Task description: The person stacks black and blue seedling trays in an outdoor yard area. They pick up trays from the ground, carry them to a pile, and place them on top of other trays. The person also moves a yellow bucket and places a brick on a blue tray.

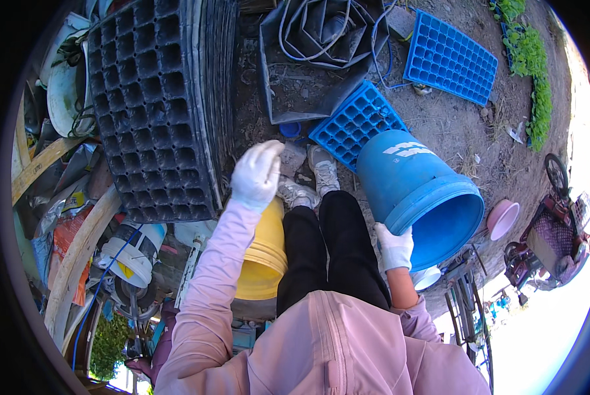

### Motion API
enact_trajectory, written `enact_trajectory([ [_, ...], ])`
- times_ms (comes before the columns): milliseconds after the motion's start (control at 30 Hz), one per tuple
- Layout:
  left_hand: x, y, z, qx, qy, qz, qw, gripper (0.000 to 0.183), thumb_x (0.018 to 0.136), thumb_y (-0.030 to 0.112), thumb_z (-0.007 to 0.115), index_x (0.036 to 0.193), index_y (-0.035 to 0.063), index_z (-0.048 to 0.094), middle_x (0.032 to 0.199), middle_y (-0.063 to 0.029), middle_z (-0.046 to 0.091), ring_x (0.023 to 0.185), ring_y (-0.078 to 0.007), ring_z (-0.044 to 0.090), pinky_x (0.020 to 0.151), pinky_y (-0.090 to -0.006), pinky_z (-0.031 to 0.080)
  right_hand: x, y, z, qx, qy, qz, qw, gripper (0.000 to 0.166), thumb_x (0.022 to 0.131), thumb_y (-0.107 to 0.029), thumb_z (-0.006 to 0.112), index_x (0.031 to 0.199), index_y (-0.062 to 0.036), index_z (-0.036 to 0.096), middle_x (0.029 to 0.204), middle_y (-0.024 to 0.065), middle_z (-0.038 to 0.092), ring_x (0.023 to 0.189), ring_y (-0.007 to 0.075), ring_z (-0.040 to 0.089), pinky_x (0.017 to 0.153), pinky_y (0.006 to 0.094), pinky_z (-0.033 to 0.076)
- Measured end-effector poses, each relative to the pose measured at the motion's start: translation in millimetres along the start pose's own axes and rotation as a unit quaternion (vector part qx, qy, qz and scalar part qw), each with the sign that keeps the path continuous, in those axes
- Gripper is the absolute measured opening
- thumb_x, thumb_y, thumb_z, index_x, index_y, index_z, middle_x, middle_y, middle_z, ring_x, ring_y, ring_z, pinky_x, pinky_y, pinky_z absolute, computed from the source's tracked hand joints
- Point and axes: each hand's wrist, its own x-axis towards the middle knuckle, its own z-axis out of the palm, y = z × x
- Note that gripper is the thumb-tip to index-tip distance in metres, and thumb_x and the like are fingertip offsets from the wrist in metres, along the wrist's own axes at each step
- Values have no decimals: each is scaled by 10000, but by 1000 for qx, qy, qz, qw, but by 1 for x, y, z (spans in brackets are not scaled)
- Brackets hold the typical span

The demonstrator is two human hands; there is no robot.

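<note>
My right hand (pixel 396 247), in a white glove, grips the rim of a large blue plastic bucket (pixel 398 165). The bucket is tilted, its mouth towards me and its base over a blue seedling tray (pixel 359 123). My left hand (pixel 257 175), also gloved in white, is raised with bent fingers and no object visible in it. Just left of it stands a tall stack of black plastic seedling trays (pixel 147 108). A yellow plastic bucket (pixel 265 247) is partly hidden behind my left forearm, beside my leg. My left palm faces away from view.
Beyond my shoes (pixel 324 170) sits an angular dark container (pixel 270 84) with a coiled hose (pixel 302 57). Another blue seedling tray (pixel 450 57) lies on the soil, near green seedlings (pixel 527 54). Wooden poles (pixel 82 261) and clutter fill the left; a pink basin (pixel 503 219) stands right.
</note>
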Motion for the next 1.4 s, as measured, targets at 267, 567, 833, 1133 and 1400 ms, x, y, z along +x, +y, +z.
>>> enact_trajectory([
  [267,7,-70,207,60,-307,-226,922,875,744,442,708,1393,21,296,1410,-220,339,1299,-354,339,1072,-403,298,-10,67,-86,106,55,45,992,151,734,-2,700,867,34,637,808,50,639,720,126,590,685,253,479],
  [567,65,-74,279,-11,-308,-345,886,1052,656,433,781,1448,73,191,1403,-222,373,1291,-346,383,1070,-398,311,-11,138,-243,102,102,169,975,206,776,11,618,973,33,562,845,66,619,737,142,591,730,280,493],
  [833,20,1,228,-99,-280,-317,901,728,615,483,795,1120,35,524,1084,-206,610,1005,-350,592,874,-407,451,63,251,-210,118,171,170,963,364,733,-62,745,1043,35,581,938,101,631,779,180,600,748,310,496],
  [1133,-13,103,92,-94,-76,-12,993,416,586,84,693,980,25,574,825,-154,598,777,-354,582,685,-415,481,138,251,-97,197,156,160,955,404,725,-83,752,1077,38,598,980,128,650,795,222,612,755,355,494],
  [1400,-53,114,-98,-105,-39,-172,979,300,621,45,622,915,-5,580,763,-149,589,678,-314,577,638,-361,463,137,105,-89,91,132,18,987,262,699,-137,738,908,0,660,829,91,685,701,165,623,688,294,488],
])
